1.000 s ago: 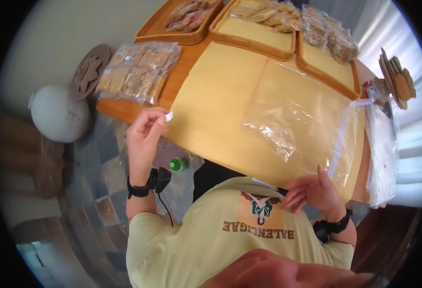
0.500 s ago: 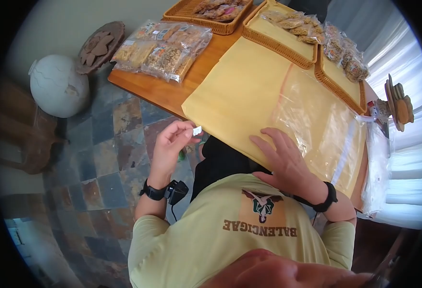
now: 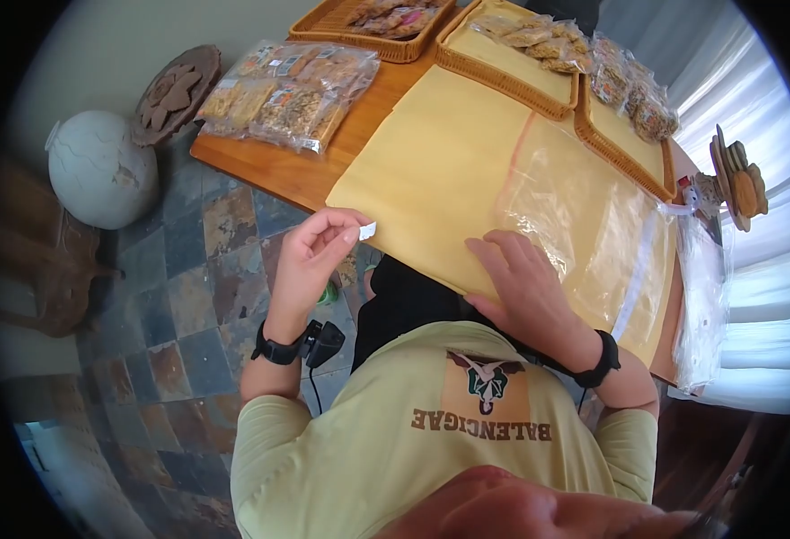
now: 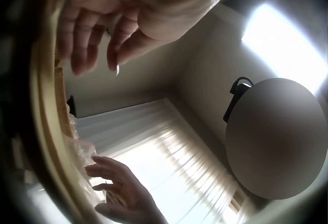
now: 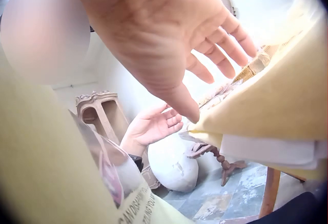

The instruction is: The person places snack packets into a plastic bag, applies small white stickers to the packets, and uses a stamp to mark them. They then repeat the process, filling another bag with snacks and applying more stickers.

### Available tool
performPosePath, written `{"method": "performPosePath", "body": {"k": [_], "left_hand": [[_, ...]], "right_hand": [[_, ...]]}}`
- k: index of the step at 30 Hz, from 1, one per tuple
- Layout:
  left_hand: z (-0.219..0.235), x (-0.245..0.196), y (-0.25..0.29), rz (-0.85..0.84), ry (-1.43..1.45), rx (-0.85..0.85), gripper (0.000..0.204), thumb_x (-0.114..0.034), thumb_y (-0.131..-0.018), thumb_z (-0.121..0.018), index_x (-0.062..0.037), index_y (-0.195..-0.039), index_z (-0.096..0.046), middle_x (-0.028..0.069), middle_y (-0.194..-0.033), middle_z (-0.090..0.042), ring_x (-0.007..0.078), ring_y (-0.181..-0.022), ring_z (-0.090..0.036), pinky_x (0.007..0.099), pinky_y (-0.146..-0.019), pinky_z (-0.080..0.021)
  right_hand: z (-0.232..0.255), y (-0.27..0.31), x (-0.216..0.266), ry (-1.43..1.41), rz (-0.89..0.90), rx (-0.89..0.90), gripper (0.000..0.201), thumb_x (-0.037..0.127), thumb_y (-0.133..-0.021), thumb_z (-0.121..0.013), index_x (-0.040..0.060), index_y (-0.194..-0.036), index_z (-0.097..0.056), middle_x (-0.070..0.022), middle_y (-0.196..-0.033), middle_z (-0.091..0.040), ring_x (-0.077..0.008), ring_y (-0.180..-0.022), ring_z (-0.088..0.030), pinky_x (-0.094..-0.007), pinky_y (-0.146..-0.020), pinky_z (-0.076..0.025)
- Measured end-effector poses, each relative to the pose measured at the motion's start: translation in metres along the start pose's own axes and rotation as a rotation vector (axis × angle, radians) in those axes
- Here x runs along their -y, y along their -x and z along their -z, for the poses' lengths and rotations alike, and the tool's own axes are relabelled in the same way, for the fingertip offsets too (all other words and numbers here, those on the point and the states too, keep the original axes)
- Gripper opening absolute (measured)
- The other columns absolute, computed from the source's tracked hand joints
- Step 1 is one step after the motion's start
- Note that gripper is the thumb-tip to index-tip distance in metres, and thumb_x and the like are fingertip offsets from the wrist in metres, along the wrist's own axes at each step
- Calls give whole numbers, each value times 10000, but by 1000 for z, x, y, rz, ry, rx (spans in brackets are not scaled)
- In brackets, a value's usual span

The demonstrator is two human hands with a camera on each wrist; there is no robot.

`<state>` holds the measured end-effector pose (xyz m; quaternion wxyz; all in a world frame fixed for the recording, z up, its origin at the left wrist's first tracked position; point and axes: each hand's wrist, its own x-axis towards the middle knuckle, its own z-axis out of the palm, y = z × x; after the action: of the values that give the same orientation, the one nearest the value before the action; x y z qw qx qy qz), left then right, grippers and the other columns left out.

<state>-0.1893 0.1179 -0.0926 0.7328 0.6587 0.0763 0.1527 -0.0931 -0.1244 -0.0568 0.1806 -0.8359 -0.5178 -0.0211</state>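
Note:
My left hand [image 3: 310, 256] pinches a small white slip [image 3: 367, 231] between thumb and forefinger, near the front left corner of a yellow sheet [image 3: 422, 162] that covers the table. In the left wrist view the slip [image 4: 117, 70] shows thin and edge-on at the fingertips. My right hand [image 3: 534, 287] is held over the sheet's front edge, fingers extended and slightly spread, holding nothing. A large clear plastic bag [image 3: 584, 211] lies flat on the sheet just beyond it, with a reddish edge on one side and a whitish strip [image 3: 633, 283] on the other.
Packaged snacks [image 3: 301, 94] lie on the bare wood at the left. Wicker trays [image 3: 552, 106] with bagged snacks line the far side. A stack of clear plastic bags [image 3: 701, 310] sits at the right edge, beside a stacked ornament [image 3: 741, 180]. A white round pot [image 3: 103, 175] stands left.
My right hand has come up from beside the shirt to the sheet's front edge, fingers extended. My left hand, still pinching the slip, has shifted right in view. The head view has turned somewhat.

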Motion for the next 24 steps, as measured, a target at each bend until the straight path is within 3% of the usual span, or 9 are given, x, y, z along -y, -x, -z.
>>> {"method": "performPosePath", "body": {"k": [6,9,12,14,15,19,21,23,24], "left_hand": [[10,17,16,-14,222,-31,93,-24,-854,-515,26,-922,-556,86,-1043,-550,132,-946,-530,263,-837,-411],[6,15,19,-78,217,16,91,-30,-852,-521,23,-916,-560,90,-1048,-548,142,-935,-527,271,-822,-411],[2,9,19,-164,61,-1,67,-23,-830,-540,18,-872,-574,85,-975,-577,148,-872,-551,275,-761,-427],[-5,-7,19,-329,-453,-5,42,-12,-787,-570,12,-820,-581,81,-840,-593,163,-774,-568,275,-682,-438],[-12,-13,15,-488,-655,-39,50,-6,-741,-596,-6,-790,-588,77,-741,-584,200,-649,-572,274,-581,-445],[-23,-24,2,-632,-934,-17,89,-7,-721,-614,-28,-803,-587,72,-730,-585,223,-561,-560,289,-499,-430],[-32,-30,-10,-797,-1096,15,107,-33,-704,-621,-52,-785,-554,61,-676,-559,232,-513,-548,316,-442,-410],[-37,-28,-21,-794,-1166,89,114,-42,-700,-616,-59,-774,-530,58,-648,-537,231,-510,-546,319,-434,-410],[-39,-26,-27,-787,-1229,159,124,-51,-695,-611,-66,-762,-507,56,-620,-515,230,-507,-545,322,-426,-410]], "right_hand": [[-12,-2,-5,47,7,6,390,119,-685,-636,29,-1033,-486,-136,-988,-475,-291,-940,-485,-354,-758,-441],[-10,-2,-8,58,49,15,282,97,-698,-613,28,-947,-501,-113,-889,-508,-271,-813,-530,-335,-661,-464],[-5,-2,-11,12,-45,21,215,77,-718,-603,35,-921,-547,-97,-819,-560,-283,-711,-580,-324,-618,-488],[7,-6,-16,-123,-22,-200,91,85,-757,-581,24,-814,-545,-120,-722,-555,-285,-596,-567,-340,-538,-468],[14,-9,-18,-119,-29,-205,91,85,-757,-581,24,-814,-545,-120,-722,-555,-285,-596,-567,-340,-538,-468],[30,-14,-25,-285,-171,-275,79,97,-781,-583,20,-790,-566,-129,-703,-571,-275,-600,-576,-322,-535,-464],[32,-14,-27,-319,-199,-271,82,99,-783,-586,19,-788,-570,-128,-694,-573,-270,-596,-576,-316,-535,-463],[30,-13,-29,-372,-220,-215,96,75,-817,-570,-21,-814,-572,-107,-693,-588,-157,-607,-589,-248,-580,-482],[29,-13,-30,-376,-224,-219,96,75,-817,-570,-21,-814,-572,-107,-693,-588,-157,-607,-589,-248,-580,-482]]}}
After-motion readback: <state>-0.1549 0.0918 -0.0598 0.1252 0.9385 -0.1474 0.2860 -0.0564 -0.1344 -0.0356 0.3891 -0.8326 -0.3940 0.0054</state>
